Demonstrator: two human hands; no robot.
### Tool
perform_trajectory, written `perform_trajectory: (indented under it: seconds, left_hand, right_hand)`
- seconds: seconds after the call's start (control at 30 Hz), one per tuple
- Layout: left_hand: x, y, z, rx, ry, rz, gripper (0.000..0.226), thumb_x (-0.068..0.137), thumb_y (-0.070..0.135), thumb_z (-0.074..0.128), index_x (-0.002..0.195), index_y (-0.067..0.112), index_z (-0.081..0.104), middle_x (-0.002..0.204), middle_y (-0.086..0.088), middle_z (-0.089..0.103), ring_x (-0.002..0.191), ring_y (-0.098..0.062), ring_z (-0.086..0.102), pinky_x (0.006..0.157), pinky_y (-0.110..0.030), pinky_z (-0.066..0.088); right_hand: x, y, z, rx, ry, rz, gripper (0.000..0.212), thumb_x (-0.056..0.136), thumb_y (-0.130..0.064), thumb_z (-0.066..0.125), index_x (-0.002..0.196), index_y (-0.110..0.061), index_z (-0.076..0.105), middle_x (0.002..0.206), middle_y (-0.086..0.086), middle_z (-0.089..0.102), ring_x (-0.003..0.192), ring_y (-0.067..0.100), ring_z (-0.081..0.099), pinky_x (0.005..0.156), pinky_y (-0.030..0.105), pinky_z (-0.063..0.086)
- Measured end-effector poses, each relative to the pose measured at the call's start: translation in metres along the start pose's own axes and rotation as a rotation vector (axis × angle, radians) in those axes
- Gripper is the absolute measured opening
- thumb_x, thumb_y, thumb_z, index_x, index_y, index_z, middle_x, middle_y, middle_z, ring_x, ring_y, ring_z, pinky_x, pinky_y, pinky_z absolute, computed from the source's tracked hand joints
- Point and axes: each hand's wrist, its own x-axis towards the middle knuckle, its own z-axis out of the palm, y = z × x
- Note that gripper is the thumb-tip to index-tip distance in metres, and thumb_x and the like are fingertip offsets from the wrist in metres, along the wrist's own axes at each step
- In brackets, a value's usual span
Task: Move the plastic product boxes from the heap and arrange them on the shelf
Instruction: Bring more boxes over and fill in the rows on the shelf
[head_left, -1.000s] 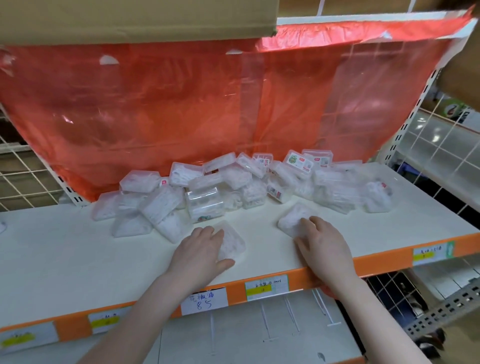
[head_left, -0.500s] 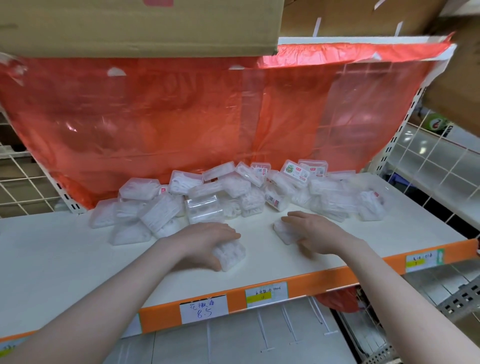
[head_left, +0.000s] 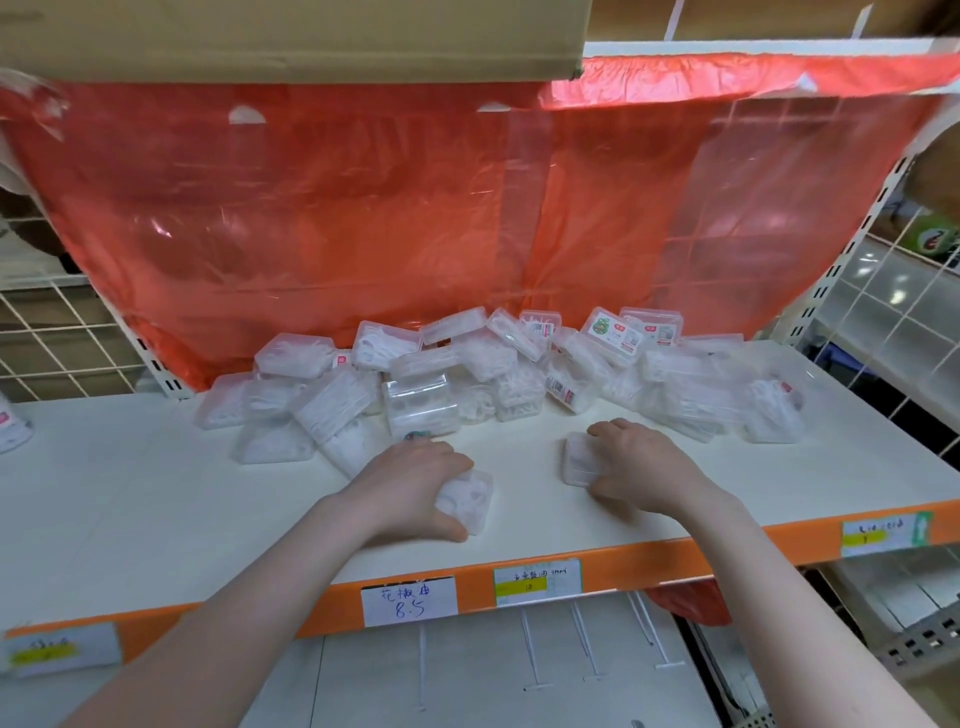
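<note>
On the white shelf (head_left: 130, 499) we log: left hand (head_left: 410, 483) curled round one plastic box (head_left: 470, 499); right hand (head_left: 644, 467) gripping a second box (head_left: 579, 460); heap (head_left: 493, 379) just behind, against red sheeting (head_left: 363, 218).

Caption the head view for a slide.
Left hand and right hand each grip a clear plastic box on the white shelf, before the heap.
</note>
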Motion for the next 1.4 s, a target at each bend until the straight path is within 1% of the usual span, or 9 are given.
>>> perform_trajectory:
  seconds: [0.1,0.23,0.37,0.53,0.73,0.87,1.03,1.2,1.4]
  left_hand:
    - [-0.005,0.003,0.002,-0.035,0.059,-0.066,0.062,0.067,0.058,0.066,0.119,0.028,0.053,0.111,0.008,0.053,0.107,-0.014,0.046,0.088,-0.03,0.041]
    - [-0.017,0.0,0.001,-0.057,0.165,-0.161,0.065,0.066,0.059,0.066,0.122,0.029,0.051,0.112,0.007,0.053,0.109,-0.015,0.046,0.086,-0.028,0.038]
    - [-0.039,-0.009,-0.007,-0.038,0.22,-0.244,0.074,0.066,0.061,0.067,0.13,0.027,0.049,0.121,0.005,0.053,0.115,-0.017,0.046,0.091,-0.03,0.036]
    - [-0.083,-0.029,-0.019,-0.037,0.253,-0.345,0.071,0.067,0.061,0.067,0.127,0.027,0.05,0.121,0.006,0.054,0.113,-0.018,0.046,0.092,-0.032,0.038]
    - [-0.173,-0.072,-0.022,-0.047,0.263,-0.451,0.067,0.069,0.059,0.066,0.126,0.028,0.049,0.121,0.004,0.053,0.114,-0.02,0.046,0.094,-0.031,0.037]
    - [-0.255,-0.11,-0.02,-0.048,0.283,-0.533,0.066,0.067,0.061,0.066,0.123,0.028,0.051,0.118,0.004,0.054,0.111,-0.019,0.047,0.088,-0.029,0.037]
    - [-0.359,-0.159,-0.021,-0.018,0.295,-0.646,0.069,0.068,0.065,0.065,0.124,0.027,0.051,0.121,0.003,0.054,0.112,-0.021,0.047,0.09,-0.03,0.039]
    - [-0.445,-0.199,-0.025,0.024,0.275,-0.728,0.064,0.072,0.062,0.064,0.122,0.025,0.051,0.12,0.003,0.054,0.111,-0.021,0.048,0.079,-0.029,0.037]
    - [-0.511,-0.246,-0.028,0.003,0.291,-0.813,0.068,0.073,0.057,0.065,0.129,0.023,0.048,0.128,0.002,0.051,0.118,-0.022,0.045,0.09,-0.031,0.04]
  right_hand:
    - [0.001,0.0,0.004,0.07,0.035,0.02,0.055,0.074,-0.033,0.064,0.124,-0.016,0.049,0.115,0.004,0.052,0.11,0.024,0.05,0.081,0.03,0.04]
    - [-0.002,-0.011,0.01,0.146,0.065,0.022,0.058,0.069,-0.036,0.069,0.121,-0.016,0.053,0.107,0.005,0.052,0.108,0.023,0.05,0.081,0.031,0.041]
    - [-0.012,-0.038,0.013,0.153,0.077,-0.012,0.059,0.07,-0.034,0.07,0.123,-0.016,0.052,0.112,0.005,0.052,0.112,0.024,0.048,0.083,0.032,0.041]
    - [-0.025,-0.085,0.001,0.116,0.107,-0.107,0.058,0.073,-0.033,0.069,0.125,-0.016,0.05,0.113,0.005,0.052,0.111,0.024,0.048,0.079,0.031,0.041]
    - [-0.047,-0.177,-0.002,0.073,0.127,-0.221,0.054,0.074,-0.032,0.068,0.122,-0.014,0.052,0.113,0.006,0.052,0.11,0.024,0.048,0.08,0.031,0.042]
    - [-0.07,-0.26,0.009,0.065,0.128,-0.29,0.052,0.076,-0.034,0.066,0.122,-0.015,0.052,0.115,0.007,0.053,0.114,0.025,0.049,0.086,0.032,0.041]
    - [-0.099,-0.362,0.027,0.093,0.13,-0.385,0.051,0.077,-0.033,0.066,0.122,-0.013,0.053,0.113,0.009,0.053,0.113,0.027,0.049,0.086,0.033,0.041]
    - [-0.118,-0.452,0.038,0.092,0.105,-0.455,0.054,0.075,-0.031,0.065,0.124,-0.013,0.051,0.114,0.007,0.052,0.11,0.026,0.05,0.082,0.032,0.044]
    - [-0.114,-0.542,0.044,0.086,0.105,-0.531,0.055,0.075,-0.031,0.065,0.125,-0.013,0.051,0.116,0.007,0.053,0.11,0.026,0.05,0.085,0.033,0.046]
